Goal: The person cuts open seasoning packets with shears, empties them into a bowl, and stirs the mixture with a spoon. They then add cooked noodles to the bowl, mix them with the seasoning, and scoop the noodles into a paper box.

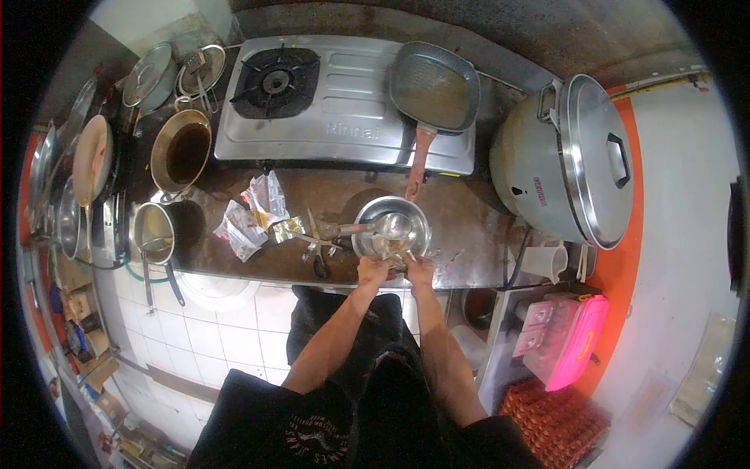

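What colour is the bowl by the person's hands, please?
The bowl is metallic silver, showing best in the head view.

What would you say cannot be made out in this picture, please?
In the head view:
Left hand and right hand: what, if anything, they hold, too small and blurred.
Metal bowl: part of its inside, hidden by the ladle.
Silvery packets: print, too small to read.
Grey pot: its inside, hidden by the lid.

The scene is taken in by a single head-worn camera, aimed forward and down from above the wearer's black shirt. The bench is viewed from close by, with the left hand and right hand placed near the middle. A wide, curved field is covered, from far stove to near white tiles, left shelves to right wall.
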{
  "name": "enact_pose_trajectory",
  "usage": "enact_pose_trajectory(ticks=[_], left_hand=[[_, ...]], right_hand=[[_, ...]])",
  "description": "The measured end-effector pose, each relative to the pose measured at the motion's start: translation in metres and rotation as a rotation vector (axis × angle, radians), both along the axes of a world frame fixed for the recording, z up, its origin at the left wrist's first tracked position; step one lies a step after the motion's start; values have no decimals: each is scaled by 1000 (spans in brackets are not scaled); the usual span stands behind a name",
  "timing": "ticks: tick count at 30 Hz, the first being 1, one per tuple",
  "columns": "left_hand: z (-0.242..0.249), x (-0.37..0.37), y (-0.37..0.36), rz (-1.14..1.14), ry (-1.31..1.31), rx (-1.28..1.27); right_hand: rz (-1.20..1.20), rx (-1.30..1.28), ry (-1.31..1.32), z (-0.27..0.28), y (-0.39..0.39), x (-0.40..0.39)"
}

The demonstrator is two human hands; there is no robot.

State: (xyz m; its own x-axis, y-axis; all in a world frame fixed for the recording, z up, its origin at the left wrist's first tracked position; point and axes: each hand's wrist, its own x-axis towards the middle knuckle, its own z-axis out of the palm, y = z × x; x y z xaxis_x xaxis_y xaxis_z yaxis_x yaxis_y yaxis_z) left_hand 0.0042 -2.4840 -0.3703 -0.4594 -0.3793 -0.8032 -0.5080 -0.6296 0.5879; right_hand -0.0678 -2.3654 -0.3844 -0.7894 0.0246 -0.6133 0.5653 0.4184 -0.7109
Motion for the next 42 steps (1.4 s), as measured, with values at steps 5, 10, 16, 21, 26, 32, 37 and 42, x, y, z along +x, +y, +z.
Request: enact_pose_trajectory(ticks=[5,10,16,21,26,32,37,42], left_hand=[[14,0,-6,-1,-63,-51],[10,-2,-1,-62,-110,26],[11,2,6,111,-15,59],[-5,11,12,228,101,218],[0,23,-5,51,214,230],[9,46,-24,70,261,289],[52,108,-88,-118,204,18],[92,235,-211,272,-67,-859]], right_hand=[[82,29,38,24,-1,-5],[146,156,64,-1,17,1],[476,300,305,-18,32,-1],[379,156,115,28,26,-2],[281,-86,-68,44,32,3],[86,-313,-98,46,43,16],[236,-411,-131,70,-13,39],[476,-435,-178,64,-98,66]])
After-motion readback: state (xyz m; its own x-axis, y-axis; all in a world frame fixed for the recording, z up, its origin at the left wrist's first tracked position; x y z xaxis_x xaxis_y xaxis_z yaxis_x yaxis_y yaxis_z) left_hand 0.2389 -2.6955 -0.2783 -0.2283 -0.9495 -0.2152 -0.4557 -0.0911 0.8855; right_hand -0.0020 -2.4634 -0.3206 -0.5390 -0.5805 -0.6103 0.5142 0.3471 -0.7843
